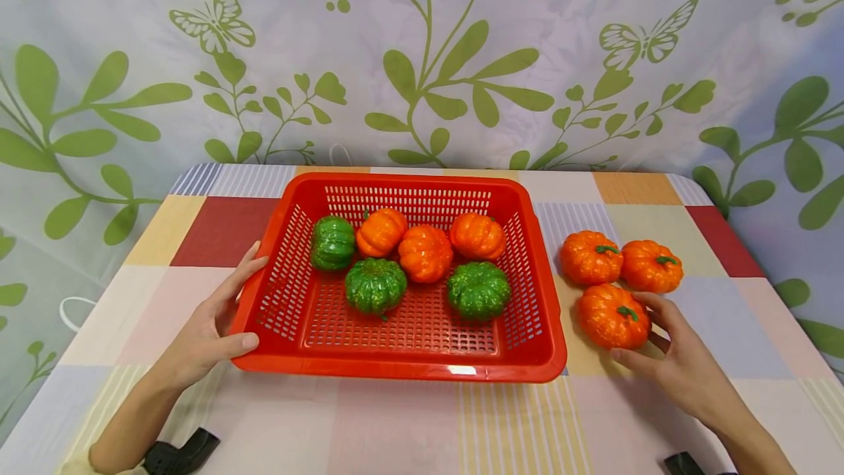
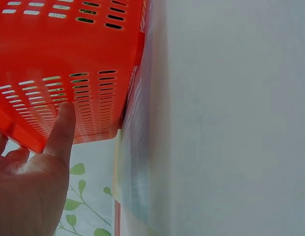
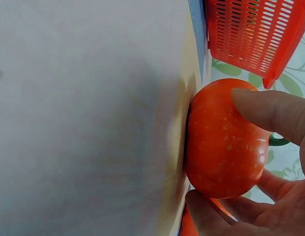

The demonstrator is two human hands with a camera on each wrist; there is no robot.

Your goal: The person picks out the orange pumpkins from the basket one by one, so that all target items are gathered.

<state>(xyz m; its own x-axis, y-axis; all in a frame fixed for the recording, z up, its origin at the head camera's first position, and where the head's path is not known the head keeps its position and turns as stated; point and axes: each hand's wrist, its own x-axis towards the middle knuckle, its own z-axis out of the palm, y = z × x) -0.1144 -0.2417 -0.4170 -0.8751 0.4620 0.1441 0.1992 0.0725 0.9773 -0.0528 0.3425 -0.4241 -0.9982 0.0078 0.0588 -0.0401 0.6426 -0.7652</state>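
Observation:
A red plastic basket (image 1: pixel 395 366) with slotted walls stands on the table. My left hand (image 1: pixel 204 328) holds its left end, fingers at the side rim and thumb by the near corner; in the left wrist view one finger lies along the slotted outer wall (image 2: pixel 93 93). To the right of the basket, my right hand (image 1: pixel 679 358) grips a small orange pumpkin (image 1: pixel 609 317) with a green stem. Thumb and fingers sit on opposite sides of this pumpkin (image 3: pixel 224 142), which is low at the tabletop. Two more orange pumpkins (image 1: pixel 590 258) (image 1: pixel 653 267) lie just behind it.
Inside the basket are three orange pumpkins (image 1: pixel 425 253) and three green ones (image 1: pixel 376 286). A checked patchwork cloth (image 1: pixel 395 424) covers the table. Behind its far edge hangs a pale curtain (image 1: pixel 369 42) with green leaves and butterflies.

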